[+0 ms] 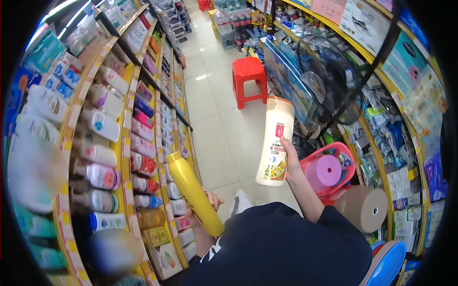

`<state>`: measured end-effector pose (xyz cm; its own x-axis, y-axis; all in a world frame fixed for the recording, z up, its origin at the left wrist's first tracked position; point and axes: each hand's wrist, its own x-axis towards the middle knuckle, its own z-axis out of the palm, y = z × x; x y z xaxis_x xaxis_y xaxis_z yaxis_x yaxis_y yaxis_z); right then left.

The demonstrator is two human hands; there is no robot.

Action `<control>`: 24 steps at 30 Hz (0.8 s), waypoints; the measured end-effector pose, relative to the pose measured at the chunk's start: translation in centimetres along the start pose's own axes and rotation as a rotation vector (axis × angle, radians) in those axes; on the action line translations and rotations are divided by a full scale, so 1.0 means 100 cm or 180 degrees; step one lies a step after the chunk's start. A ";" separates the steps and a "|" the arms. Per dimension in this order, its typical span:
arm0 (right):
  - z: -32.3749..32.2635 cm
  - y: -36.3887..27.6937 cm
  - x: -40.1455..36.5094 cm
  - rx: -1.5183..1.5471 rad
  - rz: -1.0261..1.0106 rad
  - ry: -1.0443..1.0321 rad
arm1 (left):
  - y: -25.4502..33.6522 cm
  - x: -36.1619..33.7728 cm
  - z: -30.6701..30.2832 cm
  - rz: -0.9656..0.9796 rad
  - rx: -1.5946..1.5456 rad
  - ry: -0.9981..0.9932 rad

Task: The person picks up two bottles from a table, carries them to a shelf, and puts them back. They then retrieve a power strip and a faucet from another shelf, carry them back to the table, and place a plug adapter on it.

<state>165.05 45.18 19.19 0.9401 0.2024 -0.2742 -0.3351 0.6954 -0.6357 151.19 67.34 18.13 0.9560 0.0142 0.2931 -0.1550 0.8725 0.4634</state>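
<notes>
My left hand (213,200) is closed around a tall yellow bottle (195,190), which leans with its cap toward the shelf on the left. The bottle covers most of that hand; some fingertips show at its right side. In my right hand (292,159) is a cream-coloured shampoo bottle (275,143) with a brown cap, held nearly upright over the aisle. Its label has a red emblem and a picture of yellow flowers or fruit, facing me. My thumb lies across the label's right edge, and the other fingers are hidden behind the bottle.
On the left, a long shelf (125,190) carries rows of bottles and boxes. A red stool (249,78) stands on the tiled floor (210,143) ahead. To the right are a pink basket (350,152), a brown cylindrical container (365,209), and shelves of packaged goods.
</notes>
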 end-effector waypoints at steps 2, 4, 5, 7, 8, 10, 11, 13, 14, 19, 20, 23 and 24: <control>0.012 -0.001 0.042 -0.0320 -0.0145 -0.0017 | 0.001 0.033 -0.025 -0.0018 -0.0292 0.0007; 0.023 0.001 0.090 -0.0138 -0.0099 0.0016 | 0.007 0.072 -0.051 0.0086 -0.0539 0.0280; 0.033 0.002 0.113 -0.0063 -0.0093 0.0086 | 0.012 0.095 -0.065 0.0154 -0.0660 0.0397; 0.054 0.001 0.160 -0.0028 -0.0157 0.0047 | 0.030 0.143 -0.091 0.0136 -0.0498 0.0633; 0.057 0.002 0.185 0.0050 -0.0025 -0.0123 | 0.040 0.164 -0.099 0.0111 -0.0426 0.0787; 0.076 0.001 0.234 0.0001 0.0099 0.0030 | 0.059 0.212 -0.113 0.0215 -0.0185 0.0958; 0.088 -0.001 0.257 0.0029 0.0125 0.0048 | 0.070 0.236 -0.127 0.0217 -0.0074 0.0905; 0.105 -0.002 0.299 0.0095 0.0186 0.0137 | 0.086 0.283 -0.152 0.0198 0.0076 0.0887; 0.111 -0.002 0.320 0.0105 0.0214 0.0178 | 0.092 0.303 -0.164 0.0173 0.0117 0.0943; 0.120 0.009 0.408 0.0172 0.0510 0.0429 | 0.123 0.389 -0.195 -0.0348 0.0675 0.1394; 0.124 0.010 0.428 0.0187 0.0543 0.0480 | 0.130 0.405 -0.210 -0.0285 0.0837 0.1513; 0.126 0.010 0.496 -0.0012 0.0666 0.0469 | 0.145 0.448 -0.250 -0.0179 0.1171 0.1859; 0.129 0.008 0.521 -0.0095 0.0725 0.0445 | 0.152 0.469 -0.257 -0.0169 0.1210 0.1927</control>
<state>214.59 65.21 13.73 0.8232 0.2527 -0.5084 -0.5408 0.6217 -0.5666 200.06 93.80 17.43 0.9179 0.3413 -0.2024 -0.0752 0.6505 0.7558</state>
